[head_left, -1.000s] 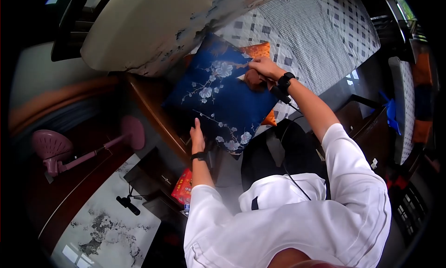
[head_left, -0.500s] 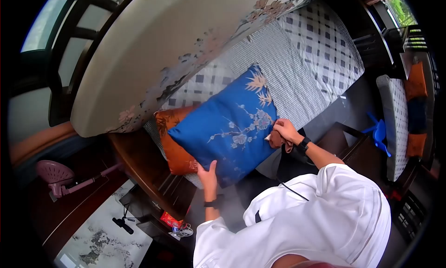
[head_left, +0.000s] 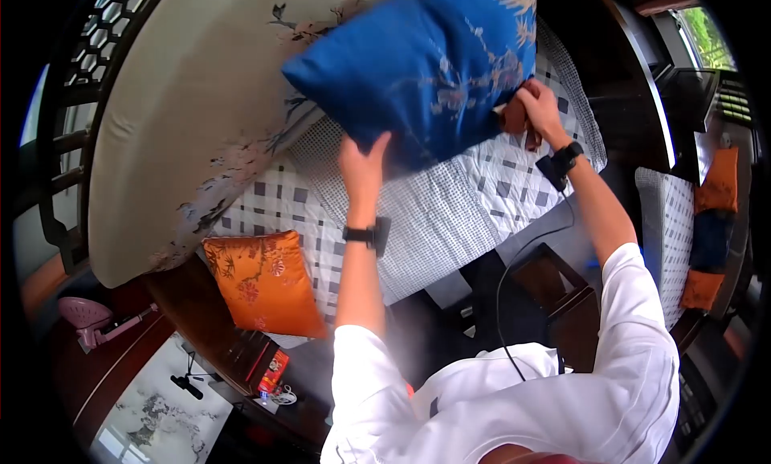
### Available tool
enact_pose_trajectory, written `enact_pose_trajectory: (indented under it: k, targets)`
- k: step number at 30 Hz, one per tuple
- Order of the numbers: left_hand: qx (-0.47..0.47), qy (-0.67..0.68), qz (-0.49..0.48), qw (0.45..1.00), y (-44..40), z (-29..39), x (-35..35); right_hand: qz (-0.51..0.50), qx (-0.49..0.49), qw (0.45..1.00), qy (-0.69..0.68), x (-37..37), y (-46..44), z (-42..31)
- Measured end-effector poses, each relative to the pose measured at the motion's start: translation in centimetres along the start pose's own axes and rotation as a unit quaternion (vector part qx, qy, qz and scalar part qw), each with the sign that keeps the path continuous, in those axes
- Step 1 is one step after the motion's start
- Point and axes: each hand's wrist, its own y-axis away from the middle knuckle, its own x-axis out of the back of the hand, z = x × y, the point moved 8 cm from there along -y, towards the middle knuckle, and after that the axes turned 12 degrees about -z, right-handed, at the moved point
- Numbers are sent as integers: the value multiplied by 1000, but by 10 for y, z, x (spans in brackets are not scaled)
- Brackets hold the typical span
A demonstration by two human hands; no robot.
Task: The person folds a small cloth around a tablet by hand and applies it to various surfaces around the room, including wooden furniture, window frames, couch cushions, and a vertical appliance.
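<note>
A blue cushion with pale floral embroidery is held up in front of the sofa backrest, above the seat. My left hand grips its lower left edge, thumb on the near face. At its right edge, my right hand is closed on a bunched brown cloth and the cushion's side; the fingertips are partly hidden. An orange cushion with dark and red embroidery lies at the left end of the checked seat cover, apart from both hands.
The cream floral backrest runs along the far side. At lower left are a marbled tabletop, a pink fan and a red box. A dark wooden stool stands at right, with another cushioned seat beyond.
Both hands have raised the blue cushion off the seat, up and away toward the backrest. The orange cushion, formerly partly covered by it, now shows whole. The brown cloth moved with my right hand.
</note>
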Motion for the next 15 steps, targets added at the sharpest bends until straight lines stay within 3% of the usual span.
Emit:
enact_pose_trajectory:
  k: [2, 4, 5, 8, 11, 14, 15]
  targets:
    - [-54, -11, 59, 997, -40, 5, -15, 12, 15, 999, 40, 11, -45, -10]
    - [-30, -37, 90, 995, -79, -43, -38, 48, 50, 990, 119, 3, -86, 6]
    - [-41, -53, 122, 990, -86, -36, -42, 12, -34, 989, 145, -6, -93, 6]
    - [18, -116, 143, 983, -99, -45, -51, 80, 2, 985, 151, -16, -120, 36]
    - [-38, -99, 152, 983, -90, -43, -52, 57, 15, 994, 95, -15, -119, 43]
    - [-30, 7, 90, 995, -79, -54, -51, 61, 48, 997, 25, -11, -97, 44]
    - [-31, 110, 67, 991, -71, -64, -53, 62, 50, 996, 28, -13, -84, 43]
